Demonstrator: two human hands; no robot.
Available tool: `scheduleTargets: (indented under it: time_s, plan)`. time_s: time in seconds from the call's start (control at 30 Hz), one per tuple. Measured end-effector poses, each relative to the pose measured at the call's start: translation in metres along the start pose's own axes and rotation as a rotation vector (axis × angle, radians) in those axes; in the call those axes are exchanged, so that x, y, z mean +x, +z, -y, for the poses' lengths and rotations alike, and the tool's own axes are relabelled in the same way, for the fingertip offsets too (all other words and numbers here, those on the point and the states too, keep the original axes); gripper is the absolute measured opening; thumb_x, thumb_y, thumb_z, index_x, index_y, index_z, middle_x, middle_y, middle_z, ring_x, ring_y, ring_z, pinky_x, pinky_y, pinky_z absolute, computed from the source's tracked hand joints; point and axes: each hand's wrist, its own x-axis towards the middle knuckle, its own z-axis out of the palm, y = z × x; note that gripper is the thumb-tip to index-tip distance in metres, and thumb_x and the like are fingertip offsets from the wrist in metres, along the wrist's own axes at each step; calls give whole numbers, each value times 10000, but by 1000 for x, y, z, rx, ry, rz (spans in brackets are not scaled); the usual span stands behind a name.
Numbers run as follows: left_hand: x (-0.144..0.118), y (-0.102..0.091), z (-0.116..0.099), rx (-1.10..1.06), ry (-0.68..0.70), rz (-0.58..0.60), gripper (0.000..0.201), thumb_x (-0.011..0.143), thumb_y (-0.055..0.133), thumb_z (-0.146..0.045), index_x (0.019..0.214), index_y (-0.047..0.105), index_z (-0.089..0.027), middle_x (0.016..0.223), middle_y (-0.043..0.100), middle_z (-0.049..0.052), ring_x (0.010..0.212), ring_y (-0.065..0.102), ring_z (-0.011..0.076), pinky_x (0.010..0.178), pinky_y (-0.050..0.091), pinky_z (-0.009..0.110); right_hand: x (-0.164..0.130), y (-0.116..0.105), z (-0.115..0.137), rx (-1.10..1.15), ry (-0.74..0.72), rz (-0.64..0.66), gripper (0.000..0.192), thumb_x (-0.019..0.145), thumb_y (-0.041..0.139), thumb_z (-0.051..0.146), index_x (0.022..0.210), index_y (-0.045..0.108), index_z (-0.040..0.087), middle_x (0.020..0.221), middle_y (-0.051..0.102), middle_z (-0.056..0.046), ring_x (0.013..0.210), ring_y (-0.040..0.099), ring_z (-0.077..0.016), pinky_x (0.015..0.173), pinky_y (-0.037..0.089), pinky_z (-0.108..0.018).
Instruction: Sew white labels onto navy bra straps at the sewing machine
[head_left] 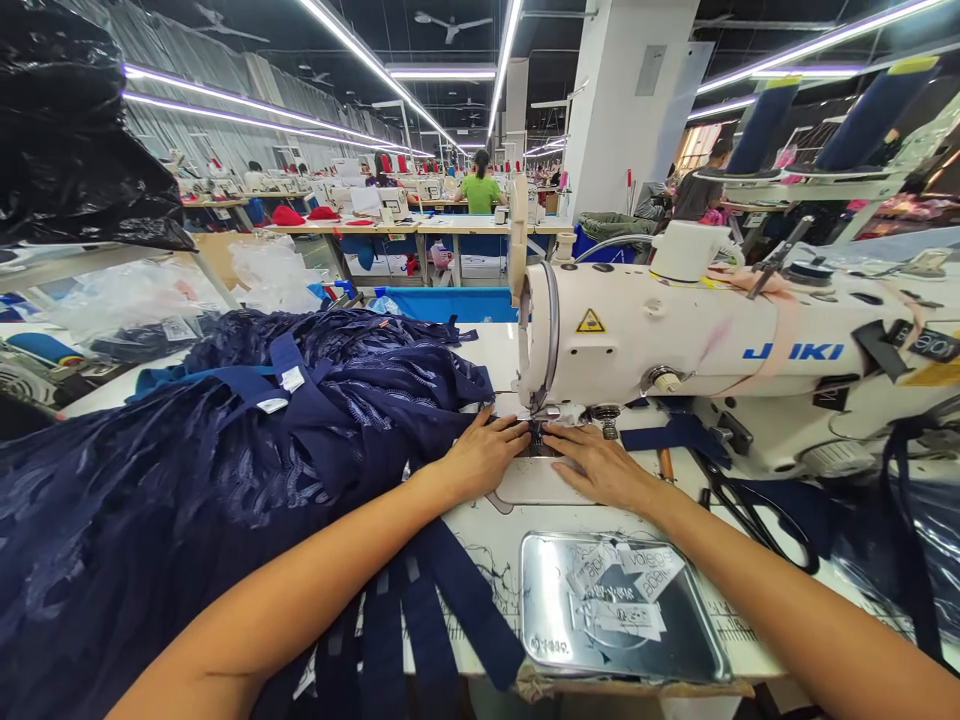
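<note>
My left hand [487, 452] lies flat on dark navy fabric [247, 450], its fingertips pressing the cloth just left of the presser foot [538, 425]. My right hand [600, 465] lies flat on the other side, fingers pointing at the same spot under the needle. Both hands pinch a small navy piece between them at the foot. Behind them stands the white sewing machine [712, 350]. The navy fabric is heaped in a large pile to the left, with small white labels showing.
Several navy straps [442, 610] hang over the table's front edge. A metal plate [615, 610] with taped paper scraps lies near me. Black scissors [739, 500] lie right of the machine. Thread cones [765, 125] stand behind. Other people sit at far tables [480, 190].
</note>
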Motion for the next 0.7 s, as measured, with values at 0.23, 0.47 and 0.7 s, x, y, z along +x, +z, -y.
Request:
scheduleTargets:
  time_s: [0.23,0.47,0.7]
  plan:
    - [3,-8,-17,191,-181,-42,217,812,388,-94,864,595,-54,839,579,146,840,519,266,749,363,409,6,-3,5,-135,212,33,367,845,384,277,1162,477,116,988,616,-135,876,573,-260,664,492,-386]
    - [8,-4,-11,152,-241,-102,317,798,430,-175,1083,561,-135,893,604,121,879,528,255,938,222,542,2,-28,21,-257,-2,180,100,751,511,155,791,588,105,839,598,-138,776,569,-231,745,465,-381]
    - [13,4,5,115,-122,-109,309,797,432,-218,1070,569,-176,954,591,92,970,509,236,997,172,549,-10,-19,8,-237,-103,117,250,690,427,-24,822,594,107,875,591,-120,804,551,-203,733,486,-324]
